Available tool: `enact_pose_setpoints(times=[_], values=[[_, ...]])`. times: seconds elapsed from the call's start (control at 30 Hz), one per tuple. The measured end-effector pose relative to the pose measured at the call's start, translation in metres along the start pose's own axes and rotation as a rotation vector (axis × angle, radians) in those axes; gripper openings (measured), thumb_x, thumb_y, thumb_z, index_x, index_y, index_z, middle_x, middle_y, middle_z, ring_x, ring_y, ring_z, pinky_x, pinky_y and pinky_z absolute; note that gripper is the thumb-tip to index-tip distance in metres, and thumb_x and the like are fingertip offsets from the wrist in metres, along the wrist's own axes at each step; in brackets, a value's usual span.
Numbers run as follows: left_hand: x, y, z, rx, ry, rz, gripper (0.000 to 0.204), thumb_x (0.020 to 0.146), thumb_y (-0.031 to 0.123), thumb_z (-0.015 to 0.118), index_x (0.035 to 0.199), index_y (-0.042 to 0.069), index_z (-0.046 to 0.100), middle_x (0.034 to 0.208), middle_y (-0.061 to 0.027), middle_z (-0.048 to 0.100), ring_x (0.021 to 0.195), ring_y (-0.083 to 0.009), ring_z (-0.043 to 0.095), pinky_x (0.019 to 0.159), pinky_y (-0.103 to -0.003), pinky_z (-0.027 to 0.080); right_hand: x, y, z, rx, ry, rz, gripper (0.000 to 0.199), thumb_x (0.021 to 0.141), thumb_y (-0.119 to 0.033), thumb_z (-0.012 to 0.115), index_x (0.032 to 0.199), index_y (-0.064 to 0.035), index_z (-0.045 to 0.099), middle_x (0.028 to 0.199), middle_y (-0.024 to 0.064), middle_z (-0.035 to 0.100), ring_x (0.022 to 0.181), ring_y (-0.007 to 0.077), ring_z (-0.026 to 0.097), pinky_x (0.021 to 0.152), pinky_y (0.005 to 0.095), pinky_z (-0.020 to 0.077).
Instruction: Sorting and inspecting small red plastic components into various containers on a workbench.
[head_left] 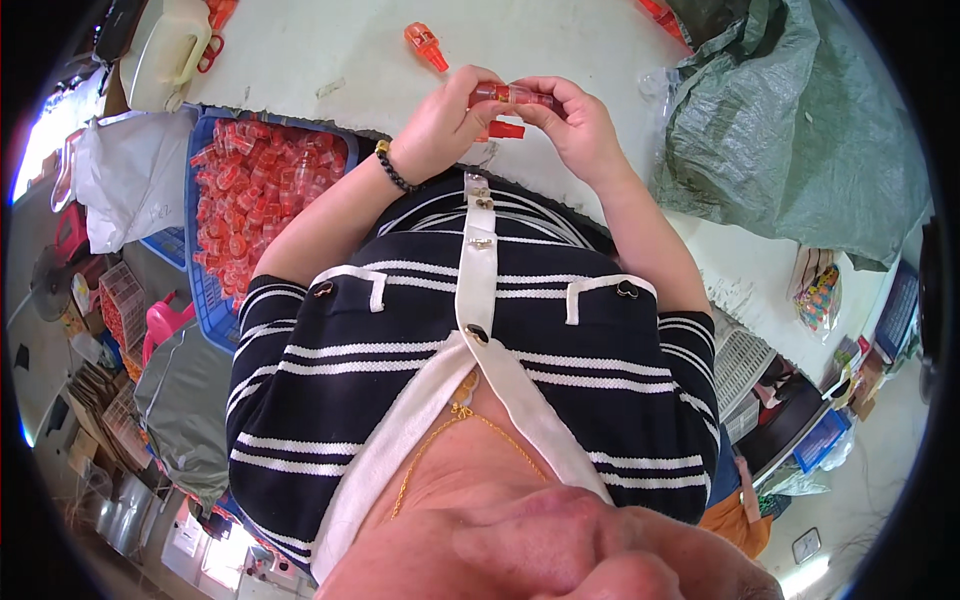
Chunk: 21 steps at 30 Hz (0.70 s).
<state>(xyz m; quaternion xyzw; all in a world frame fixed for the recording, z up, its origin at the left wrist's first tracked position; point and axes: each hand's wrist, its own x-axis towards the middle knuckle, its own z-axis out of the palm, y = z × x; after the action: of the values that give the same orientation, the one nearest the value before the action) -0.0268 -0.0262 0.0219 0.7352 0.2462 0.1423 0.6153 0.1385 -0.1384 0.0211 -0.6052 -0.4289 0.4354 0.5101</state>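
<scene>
Between my two hands, just past the near edge of the pale tabletop (pixel 330 60), is a small see-through red cylinder (pixel 510 94) with a printed band. My left hand (pixel 447 118), with a dark beaded bracelet at the wrist, grips its left end. Thumb and fingers of my right hand (pixel 572 122) pinch the right end. Another red plastic piece (pixel 508 131) lies under my hands, partly covered by them. Farther out on the table, an orange-red bottle-shaped piece (pixel 425 46) with a narrow tip lies on its side.
Left of me, a blue basket (pixel 215 322) is heaped with small red plastic pieces (pixel 250 190). Beyond it stand a whitish jug (pixel 165 50) and red-handled scissors (pixel 211 52). A grey-green plastic sheet (pixel 770 140) covers the table's right side. A patterned pouch (pixel 818 293) lies nearer on the right.
</scene>
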Motion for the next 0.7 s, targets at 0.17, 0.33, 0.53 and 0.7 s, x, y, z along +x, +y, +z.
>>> enact_pose_setpoints(times=[0.17, 0.33, 0.53, 0.7], values=[[0.005, 0.003, 0.005, 0.089, -0.039, -0.001, 0.024, 0.098, 0.02, 0.047, 0.111, 0.001, 0.05, 0.092, -0.0041, 0.059, 0.069, -0.0106, 0.056, 0.061, -0.024, 0.048, -0.003, 0.011, -0.011, 0.097, -0.049, 0.08, 0.033, 0.086, -0.014, 0.065, 0.116, -0.001, 0.056, 0.108, 0.008, 0.063, 0.092, 0.0138, 0.061, 0.081, 0.0266, 0.0499], [0.008, -0.019, 0.004, -0.46, 0.132, -0.227, 0.032, 0.096, 0.029, 0.05, 0.11, 0.001, 0.051, 0.086, -0.0053, 0.06, 0.066, -0.0139, 0.059, 0.06, -0.027, 0.049, 0.0, -0.008, -0.065, -0.826, 0.323, -0.044, 0.044, 0.079, -0.022, 0.071, 0.12, -0.013, 0.056, 0.108, 0.007, 0.058, 0.086, 0.0182, 0.061, 0.073, 0.0306, 0.0499], [0.013, 0.0, -0.001, -0.566, 0.175, -0.389, 0.036, 0.096, 0.032, 0.049, 0.112, 0.001, 0.052, 0.087, -0.0055, 0.058, 0.068, -0.0122, 0.057, 0.054, -0.026, 0.047, 0.001, 0.04, -0.123, -1.37, 0.333, -0.067, 0.039, 0.08, -0.021, 0.068, 0.115, -0.0088, 0.057, 0.104, 0.0094, 0.057, 0.081, 0.024, 0.062, 0.07, 0.0346, 0.0505], [0.018, 0.0, 0.004, -0.575, 0.241, -0.399, 0.04, 0.095, 0.034, 0.051, 0.112, -0.002, 0.052, 0.082, -0.0056, 0.057, 0.06, -0.0113, 0.054, 0.052, -0.026, 0.048, 0.001, 0.005, -0.079, -0.976, 0.381, -0.094, 0.036, 0.081, -0.018, 0.069, 0.113, -0.0062, 0.059, 0.104, 0.0108, 0.058, 0.079, 0.0229, 0.063, 0.07, 0.0314, 0.0509]])
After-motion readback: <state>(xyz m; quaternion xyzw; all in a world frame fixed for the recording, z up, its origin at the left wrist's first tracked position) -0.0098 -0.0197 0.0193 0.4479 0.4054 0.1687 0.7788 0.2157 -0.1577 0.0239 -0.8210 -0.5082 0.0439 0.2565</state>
